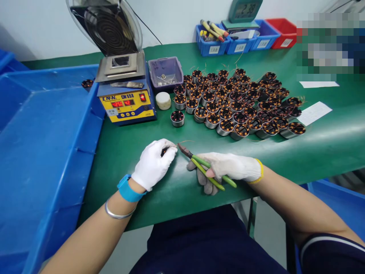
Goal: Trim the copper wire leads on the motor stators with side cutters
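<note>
My left hand (151,164), in a white glove, is closed around a small motor stator (163,152); its fingers hide most of the stator. From between the fingertips a thin copper wire (186,141) sticks out to the right. In my right hand (232,167), gloved in white and grey with a yellow cuff, is a pair of green-handled cutting pliers (186,151). The pliers' jaws point at the left fingertips, close beside the wire; whether they touch it I cannot tell. Beyond my hands stands a lone stator (177,118), upright on the green table (137,213).
Many stators (225,128) crowd the table beyond my right hand. A yellow-fronted solder pot (128,104), a white round tub (163,101) and a purple bin (165,72) stand beyond my left. A large blue tray (92,152) lies left; small bins (213,49) line the back.
</note>
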Demonstrator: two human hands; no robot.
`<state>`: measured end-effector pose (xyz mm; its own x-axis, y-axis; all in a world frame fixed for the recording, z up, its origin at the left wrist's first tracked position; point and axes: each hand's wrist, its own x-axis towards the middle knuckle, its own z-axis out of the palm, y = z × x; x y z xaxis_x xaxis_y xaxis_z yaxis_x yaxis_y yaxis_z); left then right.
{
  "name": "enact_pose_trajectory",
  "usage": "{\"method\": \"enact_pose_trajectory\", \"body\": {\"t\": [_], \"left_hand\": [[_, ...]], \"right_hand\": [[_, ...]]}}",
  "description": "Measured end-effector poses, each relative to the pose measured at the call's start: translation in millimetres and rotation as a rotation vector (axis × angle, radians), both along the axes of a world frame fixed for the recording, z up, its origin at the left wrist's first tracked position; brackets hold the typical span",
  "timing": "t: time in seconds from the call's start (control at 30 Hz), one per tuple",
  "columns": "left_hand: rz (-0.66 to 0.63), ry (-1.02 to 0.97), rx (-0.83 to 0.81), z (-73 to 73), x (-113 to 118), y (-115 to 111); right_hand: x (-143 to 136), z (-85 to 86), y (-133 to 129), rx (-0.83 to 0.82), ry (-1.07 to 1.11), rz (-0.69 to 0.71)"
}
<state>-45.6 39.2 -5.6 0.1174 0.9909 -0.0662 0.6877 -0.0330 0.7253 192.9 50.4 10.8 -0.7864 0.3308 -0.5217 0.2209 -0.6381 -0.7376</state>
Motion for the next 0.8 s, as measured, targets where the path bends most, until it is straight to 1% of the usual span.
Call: {"method": "enact_pose_trajectory", "body": {"t": [0.13, 0.33, 0.47, 0.53, 0.57, 0.6, 0.67, 0.73, 0.77, 0.8], "left_hand": [[-0.019, 0.016, 0.014, 1.9, 0, 1], [-0.054, 0.051, 0.035, 4.0, 0, 2], [-0.062, 0.07, 0.047, 3.9, 2, 2], [-0.053, 0.075, 0.059, 6.4, 1, 1], [-0.038, 0.072, 0.057, 8.7, -1, 0], [-0.021, 0.069, 0.041, 11.6, -4, 0], [0.001, 0.112, -0.028, 18.5, -11, -2], [-0.007, 0.252, -0.101, 25.1, -18, -2], [-0.022, 0.338, -0.128, 27.7, -21, -2], [-0.041, 0.418, -0.142, 29.8, -23, -1]], "right_hand": [[-5, 1.1, -1, -0.004, -0.036, -0.011], [-11, 4.0, -2, 0.082, -0.131, 0.025], [-12, 7.1, -3, 0.17, -0.196, 0.023], [-12, 11.8, -3, 0.259, -0.256, 0.06], [-12, 14.9, -3, 0.349, -0.32, 0.1], [-11, 18.3, -4, 0.479, -0.419, 0.142], [-11, 23.8, -6, 0.819, -0.713, 0.199], [-10, 25.2, -9, 1.128, -1.015, 0.192], [-9, 24.0, -11, 1.235, -1.117, 0.182], [-9, 21.8, -11, 1.315, -1.173, 0.182]]}}
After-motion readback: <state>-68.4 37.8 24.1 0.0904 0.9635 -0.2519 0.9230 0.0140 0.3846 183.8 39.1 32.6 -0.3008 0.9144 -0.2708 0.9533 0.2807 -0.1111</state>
